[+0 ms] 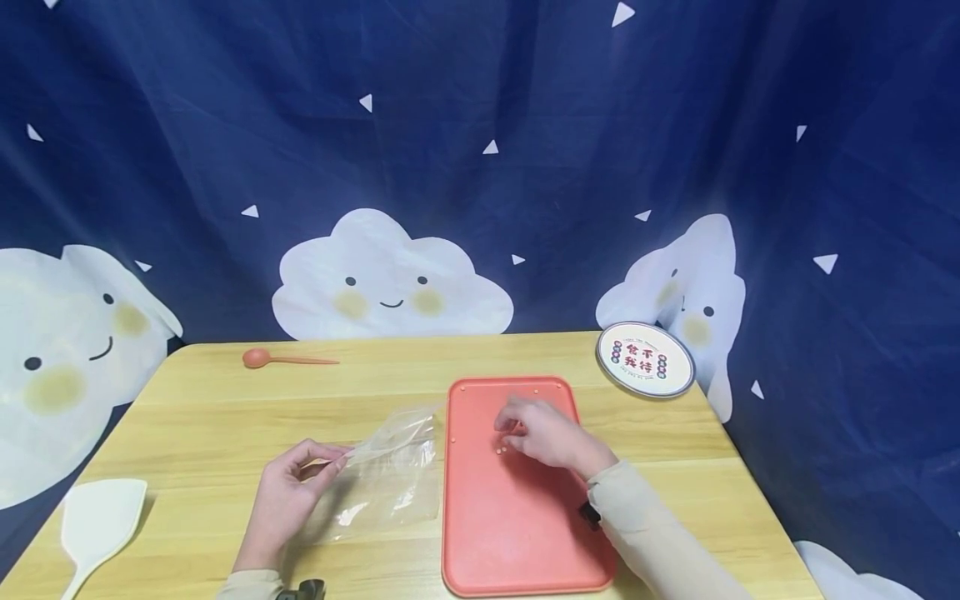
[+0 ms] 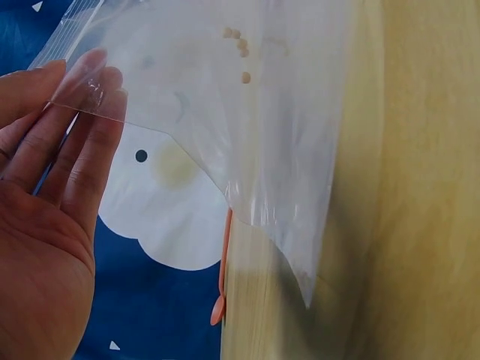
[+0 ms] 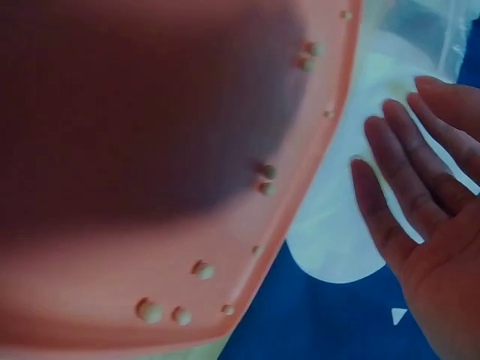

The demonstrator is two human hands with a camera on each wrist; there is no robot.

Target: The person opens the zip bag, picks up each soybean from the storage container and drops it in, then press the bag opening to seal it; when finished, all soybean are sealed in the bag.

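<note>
1. Left hand (image 1: 294, 490): thumb and fingers close together, pinching the clear zip bag (image 1: 397, 479) by an edge near its seal strip. The bag sits left of the tray, above and against the table, with a few small tan beads in it.
2. Right hand (image 1: 543, 433): over the red rectangular tray (image 1: 525, 533), fingers loosely bent, thumb and index apart. Nothing visible in its grasp; slight motion blur.
3. Pale round beads (image 3: 149, 310): scattered on the tray, several close to the rim; two lie together just below the right fingertips in the head view.
4. Wood-grain table (image 1: 202, 450): orange spoon (image 1: 257, 358) at the far left edge, white spatula (image 1: 105, 517) near left, oval lettered plate (image 1: 681, 367) at the far right corner.
5. Blue cloud-print curtain (image 1: 442, 167) behind. Beige sleeves (image 1: 663, 533) on both arms.
</note>
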